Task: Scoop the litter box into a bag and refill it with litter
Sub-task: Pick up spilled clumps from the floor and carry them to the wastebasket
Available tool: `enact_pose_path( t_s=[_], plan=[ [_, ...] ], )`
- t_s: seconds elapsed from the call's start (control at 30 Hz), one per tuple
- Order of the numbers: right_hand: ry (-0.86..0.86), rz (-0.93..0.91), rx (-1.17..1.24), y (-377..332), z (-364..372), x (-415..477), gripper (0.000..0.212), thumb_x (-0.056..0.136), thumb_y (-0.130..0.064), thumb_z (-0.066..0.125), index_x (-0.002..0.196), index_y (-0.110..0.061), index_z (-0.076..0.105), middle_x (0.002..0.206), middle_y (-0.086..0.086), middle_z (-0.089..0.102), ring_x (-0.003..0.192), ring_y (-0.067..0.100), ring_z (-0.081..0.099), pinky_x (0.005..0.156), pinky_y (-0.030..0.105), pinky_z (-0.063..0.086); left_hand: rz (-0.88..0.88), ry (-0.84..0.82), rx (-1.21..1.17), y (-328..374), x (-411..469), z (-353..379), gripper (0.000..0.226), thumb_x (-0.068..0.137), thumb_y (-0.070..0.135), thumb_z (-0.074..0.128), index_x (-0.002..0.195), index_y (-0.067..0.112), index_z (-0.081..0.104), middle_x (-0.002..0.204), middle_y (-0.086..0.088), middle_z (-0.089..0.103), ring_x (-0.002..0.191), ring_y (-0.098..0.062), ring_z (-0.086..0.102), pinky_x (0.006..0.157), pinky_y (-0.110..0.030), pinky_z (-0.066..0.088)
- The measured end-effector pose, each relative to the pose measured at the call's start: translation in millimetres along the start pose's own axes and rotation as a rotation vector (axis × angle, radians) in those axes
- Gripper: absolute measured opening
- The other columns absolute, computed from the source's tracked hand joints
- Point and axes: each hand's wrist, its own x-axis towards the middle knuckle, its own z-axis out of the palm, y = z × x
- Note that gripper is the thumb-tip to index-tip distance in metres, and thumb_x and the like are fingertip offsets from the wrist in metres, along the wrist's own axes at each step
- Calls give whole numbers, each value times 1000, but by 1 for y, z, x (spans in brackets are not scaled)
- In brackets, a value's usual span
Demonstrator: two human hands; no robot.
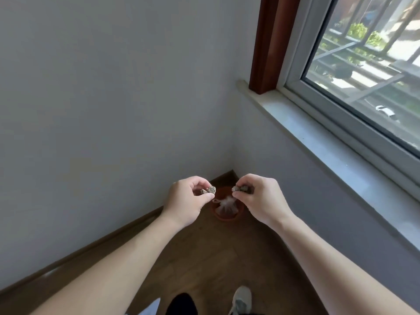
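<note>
My left hand (pixel 189 198) pinches a grey-brown clump of litter (pixel 210 190) between thumb and fingers. My right hand (pixel 259 196) pinches a second litter clump (pixel 241 189) the same way. Both hands are held out at arm's length, a short gap apart, above a small red-brown bin (pixel 227 216) that stands on the floor in the room's corner. A thin clear bag (pixel 227 204) lines the bin. The litter box is not in view.
White walls meet in the corner behind the bin, with a dark baseboard (pixel 127 226) along the wooden floor (pixel 218 253). A windowsill (pixel 322 144) and window run along the right. My foot in a grey shoe (pixel 242 300) shows at the bottom.
</note>
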Motion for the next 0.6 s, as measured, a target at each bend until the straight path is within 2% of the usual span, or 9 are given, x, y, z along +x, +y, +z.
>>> enact_pose_path(
  t_s=[0.13, 0.3, 0.43, 0.53, 0.6],
  plan=[
    [-23, 42, -30, 20, 13, 41, 13, 78, -23, 80, 79, -30, 69, 70, -14, 64, 67, -1, 59, 57, 10, 40, -14, -36, -12, -18, 51, 8, 23, 75, 8, 82, 74, 28, 70, 69, 13, 72, 60, -1, 63, 65, -17, 50],
    [-13, 133, -31, 42, 43, 90, 12, 79, -22, 80, 81, -27, 69, 71, -16, 64, 64, -1, 57, 57, 12, 38, -8, -123, 1, -55, 118, 16, 22, 75, 9, 82, 76, 28, 70, 70, 12, 72, 61, -3, 64, 66, -19, 52],
    [18, 226, -16, 66, 72, 116, 12, 79, -21, 79, 80, -27, 70, 71, -17, 64, 68, -2, 59, 58, 9, 39, -8, -205, -6, -84, 163, 28, 22, 76, 6, 80, 77, 25, 69, 69, 11, 71, 55, 2, 60, 59, -13, 46],
    [20, 299, -8, 90, 92, 131, 10, 79, -23, 79, 80, -27, 70, 72, -15, 65, 70, 1, 59, 61, 15, 42, -41, -265, -5, -107, 191, 44, 23, 77, 5, 79, 76, 24, 68, 72, 8, 73, 51, 2, 57, 55, -13, 42],
    [13, 337, -5, 110, 104, 141, 9, 79, -24, 79, 83, -26, 71, 75, -13, 66, 71, 4, 59, 61, 16, 42, -57, -278, 18, -124, 206, 59, 23, 77, 8, 80, 76, 28, 68, 75, 8, 74, 55, -2, 60, 58, -17, 45]
  ],
)
